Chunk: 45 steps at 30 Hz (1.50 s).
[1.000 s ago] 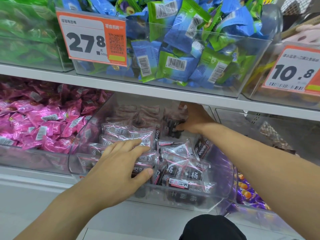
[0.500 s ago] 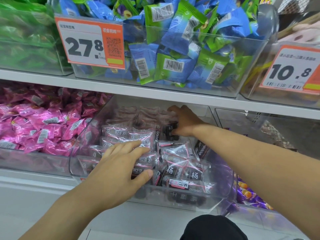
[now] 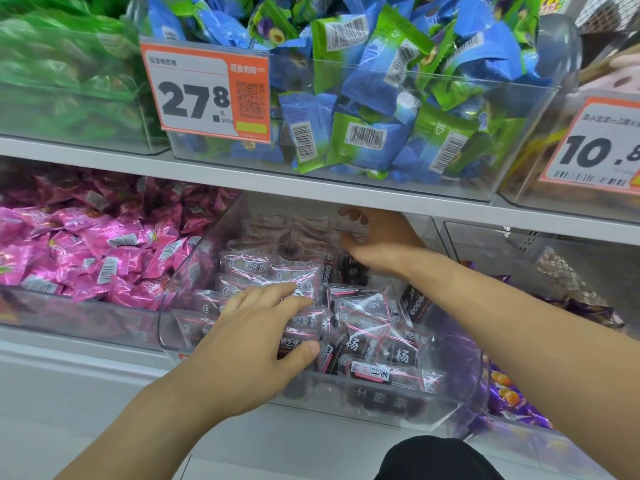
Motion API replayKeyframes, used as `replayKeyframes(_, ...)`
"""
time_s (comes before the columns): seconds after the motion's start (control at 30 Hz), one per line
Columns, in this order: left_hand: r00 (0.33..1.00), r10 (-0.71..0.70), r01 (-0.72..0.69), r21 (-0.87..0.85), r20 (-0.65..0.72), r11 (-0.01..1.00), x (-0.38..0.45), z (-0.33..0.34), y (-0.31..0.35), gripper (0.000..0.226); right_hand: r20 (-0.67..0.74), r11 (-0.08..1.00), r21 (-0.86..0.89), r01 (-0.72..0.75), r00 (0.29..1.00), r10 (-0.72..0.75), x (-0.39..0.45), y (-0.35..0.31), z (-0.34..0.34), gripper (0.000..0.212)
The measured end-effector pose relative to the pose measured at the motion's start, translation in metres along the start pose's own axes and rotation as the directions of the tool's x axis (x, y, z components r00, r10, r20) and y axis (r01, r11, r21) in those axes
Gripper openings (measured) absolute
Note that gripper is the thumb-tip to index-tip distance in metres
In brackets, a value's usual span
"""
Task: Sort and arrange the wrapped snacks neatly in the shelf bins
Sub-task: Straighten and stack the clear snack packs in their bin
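**Right hand shifts left at the back of the bin**

Since a second ago the right hand has slid left along the back of the clear bin and now sits over the rear packets, under the upper shelf. Its fingers curl towards a packet standing at the back; whether they grip it I cannot tell. The left hand has hardly moved: it lies flat on the front-left packets, fingers straight and together, thumb pressed to a packet's edge, gripping nothing. The dark, pink-trimmed packets fill the bin on the lower shelf, stacked in rows on the left, looser on the right. Left of it lies a bin of pink snacks. Above stands a bin of blue-green snacks with an orange price tag reading 27.8.
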State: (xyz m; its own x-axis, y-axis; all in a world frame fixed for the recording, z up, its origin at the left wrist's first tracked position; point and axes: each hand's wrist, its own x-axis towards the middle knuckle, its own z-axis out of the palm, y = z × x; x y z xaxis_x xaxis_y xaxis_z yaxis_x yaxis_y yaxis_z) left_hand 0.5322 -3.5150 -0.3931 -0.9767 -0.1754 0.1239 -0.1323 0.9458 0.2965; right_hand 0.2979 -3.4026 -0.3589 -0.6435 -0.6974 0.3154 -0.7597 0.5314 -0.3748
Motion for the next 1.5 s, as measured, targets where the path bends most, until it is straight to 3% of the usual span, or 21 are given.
replayKeyframes(0.13, 1.000, 0.005, -0.005, -0.006, -0.007, 1.000, 0.000, -0.001, 0.000, 0.084, 0.257, 0.999, 0.011, -0.033, 0.966, 0.029, 0.007, -0.009, 0.012, 0.046)
replayKeyframes(0.2, 1.000, 0.009, -0.009, 0.003, -0.011, 1.000, -0.001, 0.000, 0.000, 0.084, 0.327, 0.977, 0.160, -0.141, 0.941, 0.082, 0.012, -0.014, 0.018, 0.041)
replayKeyframes(0.47, 1.000, 0.017, -0.017, 0.003, -0.013, 1.000, -0.001, 0.002, -0.001, 0.080, 0.209, 0.920, 0.322, -0.223, 0.965, 0.161, 0.013, -0.023, 0.031, 0.013)
replayKeyframes(0.7, 1.000, 0.005, -0.006, -0.004, -0.012, 1.000, 0.000, 0.002, 0.001, 0.081, 0.325, 0.869, 0.388, -0.307, 0.928, 0.182, 0.013, -0.015, 0.031, 0.017)
replayKeyframes(0.87, 1.000, -0.003, 0.003, 0.005, -0.007, 1.000, 0.001, 0.001, 0.000, 0.080, 0.360, 0.844, 0.435, -0.314, 0.920, 0.156, 0.015, -0.014, 0.028, 0.006)
replayKeyframes(0.97, 1.000, -0.005, 0.005, -0.008, -0.009, 1.000, 0.000, 0.000, 0.000, 0.079, 0.191, 0.968, 0.197, -0.158, 0.974, 0.121, 0.016, -0.015, 0.020, 0.014)
replayKeyframes(1.03, 1.000, -0.006, 0.006, -0.014, -0.001, 1.000, -0.001, 0.000, 0.000, 0.078, 0.097, 0.990, 0.093, -0.106, 0.991, 0.097, 0.014, -0.018, 0.017, 0.009)
replayKeyframes(1.1, 1.000, -0.003, 0.003, -0.007, -0.002, 1.000, -0.001, 0.000, 0.000, 0.078, 0.141, 0.988, 0.092, -0.127, 0.984, 0.113, 0.013, -0.018, 0.017, 0.007)
replayKeyframes(1.2, 1.000, 0.002, -0.002, -0.004, -0.010, 1.000, -0.001, 0.000, 0.001, 0.079, 0.257, 0.929, 0.275, -0.249, 0.950, 0.178, 0.011, -0.018, 0.024, 0.009)
replayKeyframes(1.33, 1.000, -0.002, 0.002, -0.020, 0.010, 1.000, 0.001, -0.002, 0.000, 0.080, 0.219, 0.924, 0.305, -0.232, 0.961, 0.169, 0.011, -0.018, 0.029, 0.007)
replayKeyframes(1.4, 1.000, -0.002, 0.002, -0.040, 0.011, 0.999, 0.001, -0.004, 0.002, 0.073, 0.213, 0.953, 0.222, -0.206, 0.964, 0.159, 0.013, -0.019, 0.026, 0.005)
replayKeyframes(1.5, 0.999, -0.026, 0.021, -0.146, -0.031, 0.989, 0.000, -0.008, 0.004, 0.060, 0.110, 0.992, 0.001, -0.129, 0.986, 0.128, 0.019, -0.022, 0.020, 0.019)
